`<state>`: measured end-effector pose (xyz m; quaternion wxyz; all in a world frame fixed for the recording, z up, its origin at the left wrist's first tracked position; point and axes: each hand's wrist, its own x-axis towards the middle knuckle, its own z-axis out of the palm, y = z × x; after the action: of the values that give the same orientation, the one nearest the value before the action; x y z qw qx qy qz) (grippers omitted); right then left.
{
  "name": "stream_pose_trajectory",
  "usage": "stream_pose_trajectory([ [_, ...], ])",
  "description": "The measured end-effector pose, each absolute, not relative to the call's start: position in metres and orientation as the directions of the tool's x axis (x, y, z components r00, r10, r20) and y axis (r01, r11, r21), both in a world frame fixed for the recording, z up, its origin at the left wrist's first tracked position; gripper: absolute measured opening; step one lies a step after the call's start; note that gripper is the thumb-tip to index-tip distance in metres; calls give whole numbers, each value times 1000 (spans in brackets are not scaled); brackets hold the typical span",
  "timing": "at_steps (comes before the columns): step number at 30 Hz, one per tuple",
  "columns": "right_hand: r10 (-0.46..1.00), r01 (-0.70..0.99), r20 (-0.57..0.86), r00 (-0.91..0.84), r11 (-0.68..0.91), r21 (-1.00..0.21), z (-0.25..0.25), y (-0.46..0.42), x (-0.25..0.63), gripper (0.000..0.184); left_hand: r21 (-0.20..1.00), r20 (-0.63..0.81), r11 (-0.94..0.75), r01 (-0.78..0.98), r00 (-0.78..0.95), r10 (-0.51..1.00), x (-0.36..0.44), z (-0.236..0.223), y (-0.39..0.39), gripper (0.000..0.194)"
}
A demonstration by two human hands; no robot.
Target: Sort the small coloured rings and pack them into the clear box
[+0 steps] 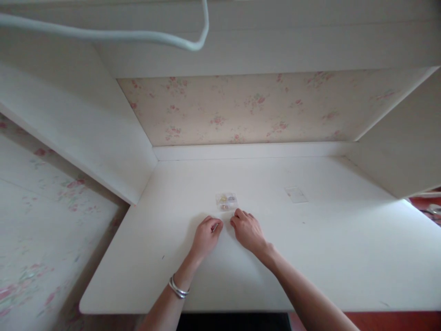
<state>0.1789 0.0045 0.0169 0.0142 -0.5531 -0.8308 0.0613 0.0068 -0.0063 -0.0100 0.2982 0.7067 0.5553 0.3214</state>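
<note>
In the head view, the clear box (218, 201) is sitting at twelve o'clock from both hands on the surface (241, 271), small bits showing inside! The left hand (207, 234) is curling inward, the right hand (248, 230) bending close by the box; whether either is gripping anything, there's no telling. Opening is looking done: a clear flat piece (296, 194), probably the lid, is lying at the box's three o'clock, not covering it yet.

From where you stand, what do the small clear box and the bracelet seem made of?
Small box: probably clear, smooth plastic, since the white desktop shows through it. Bracelet: likely polished metal, silvery with bright highlights; which metal, I can't tell.
</note>
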Motion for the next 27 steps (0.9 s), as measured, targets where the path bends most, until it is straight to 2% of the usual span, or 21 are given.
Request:
stream_pose_trajectory([
  [6, 896, 894, -23, -444, 441, -81, 13, 3, 172, 22, 787, 155, -234, 570, 185, 970, 9, -11, -14, 24],
  [10, 901, 890, 28, -433, 432, -147, 16, 9, 174, 24, 793, 161, -231, 563, 173, 972, 8, -9, -16, 22],
  [15, 940, 904, 153, -306, 337, -263, 23, 36, 182, 27, 771, 162, -241, 589, 185, 969, 6, -6, -17, 24],
  [19, 943, 913, 213, -254, 307, -269, 21, 63, 185, 27, 756, 176, -259, 601, 194, 965, 6, -6, -18, 22],
  [23, 947, 918, 202, -249, 298, -261, 11, 78, 184, 28, 757, 174, -257, 601, 194, 965, 5, -8, -17, 20],
  [27, 949, 897, 240, -205, 280, -343, 7, 76, 190, 28, 759, 166, -258, 597, 206, 964, 4, -8, -16, 20],
])
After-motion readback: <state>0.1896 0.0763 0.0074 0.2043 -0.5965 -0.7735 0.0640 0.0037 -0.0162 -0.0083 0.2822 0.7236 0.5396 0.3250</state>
